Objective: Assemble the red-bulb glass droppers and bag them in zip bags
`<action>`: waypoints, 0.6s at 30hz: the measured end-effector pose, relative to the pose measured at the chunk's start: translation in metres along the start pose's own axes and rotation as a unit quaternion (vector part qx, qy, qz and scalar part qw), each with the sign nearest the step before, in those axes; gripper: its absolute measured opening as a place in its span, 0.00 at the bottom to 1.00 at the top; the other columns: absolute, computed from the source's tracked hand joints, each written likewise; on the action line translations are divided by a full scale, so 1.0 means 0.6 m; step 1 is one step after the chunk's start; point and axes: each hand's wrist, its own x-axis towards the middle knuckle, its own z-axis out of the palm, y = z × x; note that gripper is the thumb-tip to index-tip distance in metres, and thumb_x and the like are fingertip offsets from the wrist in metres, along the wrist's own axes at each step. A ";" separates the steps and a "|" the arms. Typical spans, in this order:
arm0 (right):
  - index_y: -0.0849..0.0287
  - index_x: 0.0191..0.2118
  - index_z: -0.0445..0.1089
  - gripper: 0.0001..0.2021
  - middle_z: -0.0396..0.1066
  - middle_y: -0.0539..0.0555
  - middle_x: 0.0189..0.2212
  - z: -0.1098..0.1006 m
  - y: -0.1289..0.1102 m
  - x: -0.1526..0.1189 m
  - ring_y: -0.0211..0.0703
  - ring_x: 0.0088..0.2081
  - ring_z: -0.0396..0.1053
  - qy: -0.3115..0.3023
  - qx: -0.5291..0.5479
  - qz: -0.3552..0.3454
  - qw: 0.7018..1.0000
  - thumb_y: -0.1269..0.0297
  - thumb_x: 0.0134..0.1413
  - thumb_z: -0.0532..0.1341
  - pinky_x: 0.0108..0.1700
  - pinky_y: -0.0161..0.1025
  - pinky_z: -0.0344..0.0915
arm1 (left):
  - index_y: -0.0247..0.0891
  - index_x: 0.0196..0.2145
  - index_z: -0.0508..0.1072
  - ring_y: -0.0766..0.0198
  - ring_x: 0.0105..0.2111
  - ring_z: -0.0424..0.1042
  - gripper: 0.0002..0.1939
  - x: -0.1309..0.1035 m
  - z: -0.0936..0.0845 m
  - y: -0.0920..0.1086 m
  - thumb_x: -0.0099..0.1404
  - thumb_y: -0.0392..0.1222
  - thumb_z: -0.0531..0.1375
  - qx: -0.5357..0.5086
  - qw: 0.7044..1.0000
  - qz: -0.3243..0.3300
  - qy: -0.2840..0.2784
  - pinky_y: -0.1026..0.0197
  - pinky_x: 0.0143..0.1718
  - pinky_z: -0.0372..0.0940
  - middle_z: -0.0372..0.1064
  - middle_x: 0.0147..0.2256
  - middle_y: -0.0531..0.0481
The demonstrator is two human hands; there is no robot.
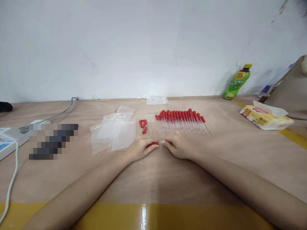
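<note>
My left hand is closed round a red rubber dropper bulb, its open end pointing right. My right hand pinches a thin clear glass tube, and the tube's end meets the bulb between my hands. How far the tube sits inside the bulb I cannot tell. Just beyond my left hand lie several loose red bulbs and a few bare glass tubes. Past my right hand, a row of glass droppers with red bulbs lies side by side, bulbs toward the wall.
Clear zip bags overlap at the left, and another bag lies by the wall. A green drink bottle leans at the back right, near a yellow tissue pack. Cables and a power strip occupy the far left, beside a blurred-out object.
</note>
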 end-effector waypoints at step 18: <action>0.60 0.21 0.70 0.13 0.70 0.59 0.23 -0.120 0.139 0.035 0.49 0.29 0.68 0.105 -0.085 0.418 0.898 0.58 0.46 0.54 0.28 0.39 0.58 | 0.38 0.40 0.70 0.60 0.37 0.62 0.12 -0.002 -0.010 -0.054 0.61 0.44 0.55 0.130 0.977 -0.126 0.116 0.57 0.41 0.60 0.62 0.35 0.47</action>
